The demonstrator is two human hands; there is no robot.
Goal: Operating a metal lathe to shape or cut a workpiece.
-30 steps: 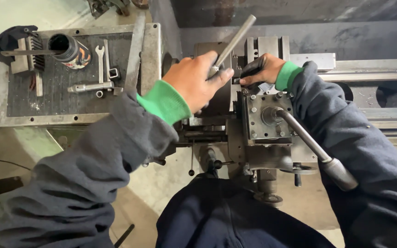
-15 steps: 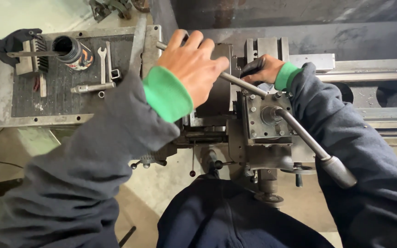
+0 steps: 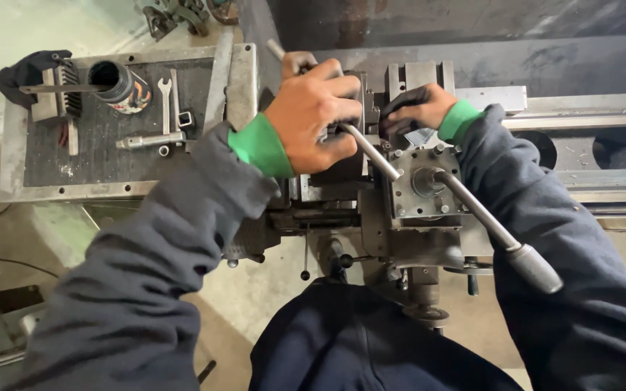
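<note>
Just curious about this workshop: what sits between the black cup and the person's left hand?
In the head view, an open-ended wrench and a steel bar lie on the tray between the black cup and the left hand.

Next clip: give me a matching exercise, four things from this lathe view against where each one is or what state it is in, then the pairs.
Things
1. left hand
2. right hand
3. open-end wrench
4. long lever handle

Places or states
A. lying flat on the tool tray at the left
B. closed around a thin steel rod
C. sticking out from the tool post toward the lower right, no hand on it
D. resting on the machine just above the tool post, fingers dark with grime

Pairs: 1-B, 2-D, 3-A, 4-C
</note>
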